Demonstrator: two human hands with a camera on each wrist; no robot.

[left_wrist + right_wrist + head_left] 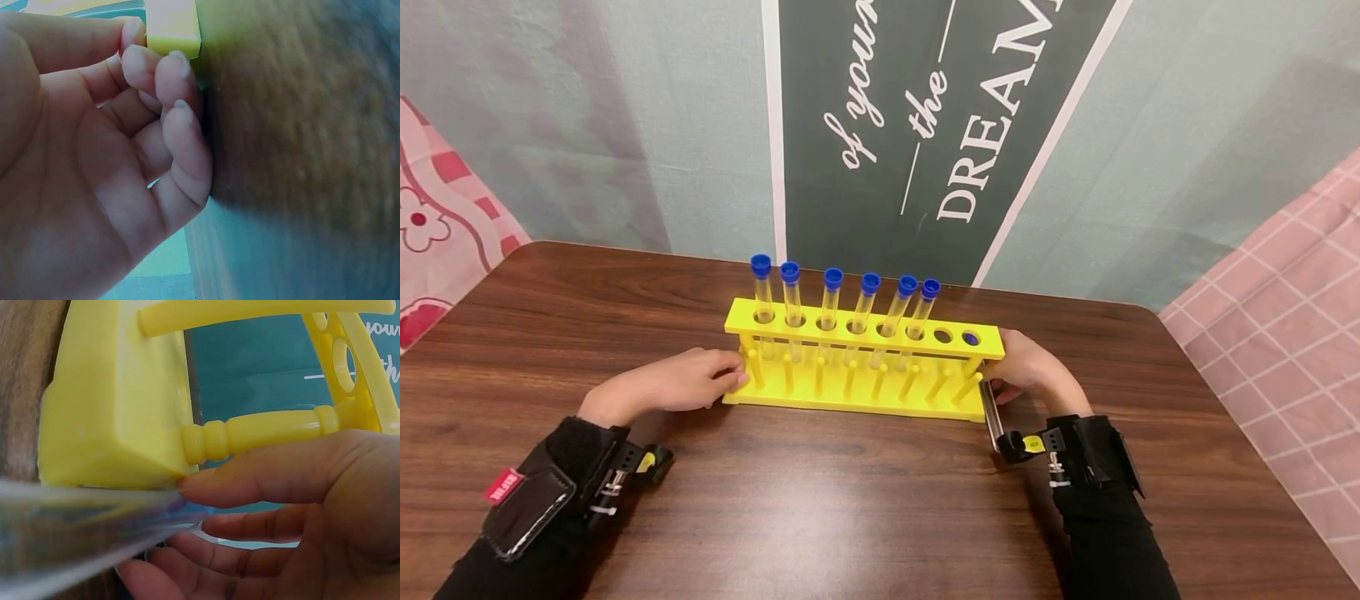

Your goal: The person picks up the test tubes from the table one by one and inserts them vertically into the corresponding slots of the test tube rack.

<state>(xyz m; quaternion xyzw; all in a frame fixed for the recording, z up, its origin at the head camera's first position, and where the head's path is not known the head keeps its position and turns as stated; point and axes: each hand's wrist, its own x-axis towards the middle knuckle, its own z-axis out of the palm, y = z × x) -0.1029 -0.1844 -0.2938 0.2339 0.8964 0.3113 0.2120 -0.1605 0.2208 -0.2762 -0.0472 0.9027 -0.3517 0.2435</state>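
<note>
A yellow test tube rack [850,392] stands on the table, with several clear test tubes [831,300] with blue caps upright or slightly tilted in its holes. My left hand [688,379] grips the left end of the rack; in the left wrist view its thumb and curled fingers meet the yellow base [174,45]. At the right end, my right hand [1026,367] holds a clear test tube [75,531] between thumb and fingers, its thumb against the base. Blue, apparently this tube's cap, shows through the rightmost hole; the fingers partly hide the tube.
The rack stands on a brown wooden table [820,508]. Short yellow pegs [880,382] line the rack's front. Behind the table hangs a cloth [700,150] with printed lettering. Pink tile-patterned cloth [1285,317] hangs at the right.
</note>
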